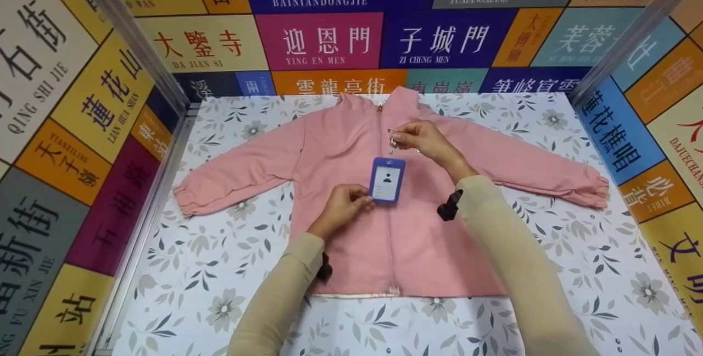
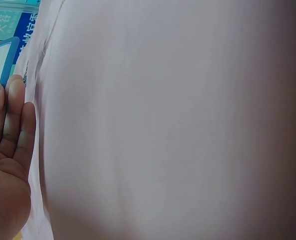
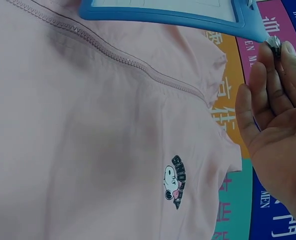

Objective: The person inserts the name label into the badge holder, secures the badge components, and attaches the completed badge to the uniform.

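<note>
A blue badge holder (image 1: 388, 180) with a white card and a dark figure on it is held up above a pink zip jacket (image 1: 329, 147). My left hand (image 1: 346, 206) pinches its lower left corner between thumb and fingers; that blue rim (image 2: 8, 62) also shows in the left wrist view. Above the holder, my right hand (image 1: 428, 139) pinches a small metal clip (image 3: 274, 45) at the holder's top end. The jacket lies spread flat with both sleeves out and its front zip (image 3: 123, 59) done up. A small cartoon print (image 3: 174, 182) is on its chest.
Under the jacket is a white table cover (image 1: 230, 262) with grey leaves and flowers. Colourful panels with Chinese place names (image 1: 318, 40) stand along the back and both sides. A black strap piece (image 1: 450, 206) sits at the right wrist.
</note>
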Available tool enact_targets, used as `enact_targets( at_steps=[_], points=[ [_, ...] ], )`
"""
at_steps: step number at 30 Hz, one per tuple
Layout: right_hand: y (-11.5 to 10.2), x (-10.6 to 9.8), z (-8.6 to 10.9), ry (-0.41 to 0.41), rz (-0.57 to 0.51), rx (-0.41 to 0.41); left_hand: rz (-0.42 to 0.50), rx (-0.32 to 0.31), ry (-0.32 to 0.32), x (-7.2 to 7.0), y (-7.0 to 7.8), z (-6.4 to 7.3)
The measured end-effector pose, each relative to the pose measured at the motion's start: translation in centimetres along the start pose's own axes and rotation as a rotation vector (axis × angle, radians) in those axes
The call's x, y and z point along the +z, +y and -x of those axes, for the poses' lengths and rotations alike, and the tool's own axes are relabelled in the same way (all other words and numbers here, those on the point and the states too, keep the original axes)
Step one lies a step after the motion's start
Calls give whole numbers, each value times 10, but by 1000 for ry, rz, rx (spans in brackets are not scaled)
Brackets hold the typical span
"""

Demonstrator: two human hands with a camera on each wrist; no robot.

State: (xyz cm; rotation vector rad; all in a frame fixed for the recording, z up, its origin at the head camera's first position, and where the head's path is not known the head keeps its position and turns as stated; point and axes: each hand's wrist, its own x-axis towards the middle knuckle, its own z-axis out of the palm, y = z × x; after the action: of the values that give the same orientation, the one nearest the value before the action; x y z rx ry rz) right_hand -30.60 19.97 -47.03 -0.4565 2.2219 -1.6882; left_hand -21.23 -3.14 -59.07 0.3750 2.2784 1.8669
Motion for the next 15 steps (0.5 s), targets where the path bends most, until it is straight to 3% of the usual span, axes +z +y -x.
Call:
enact_targets(
  at_steps=[5,11,15],
  points=[
    [0,1,-2,-20,-1,2,-8,-6,2,-1,0,-1],
    [16,2,-8,-22,-52,3,22,-8,-11,-1,5,1],
    [19,5,-7,-24,-99,14,-52,22,-3,-3,2,-2]
  ],
)
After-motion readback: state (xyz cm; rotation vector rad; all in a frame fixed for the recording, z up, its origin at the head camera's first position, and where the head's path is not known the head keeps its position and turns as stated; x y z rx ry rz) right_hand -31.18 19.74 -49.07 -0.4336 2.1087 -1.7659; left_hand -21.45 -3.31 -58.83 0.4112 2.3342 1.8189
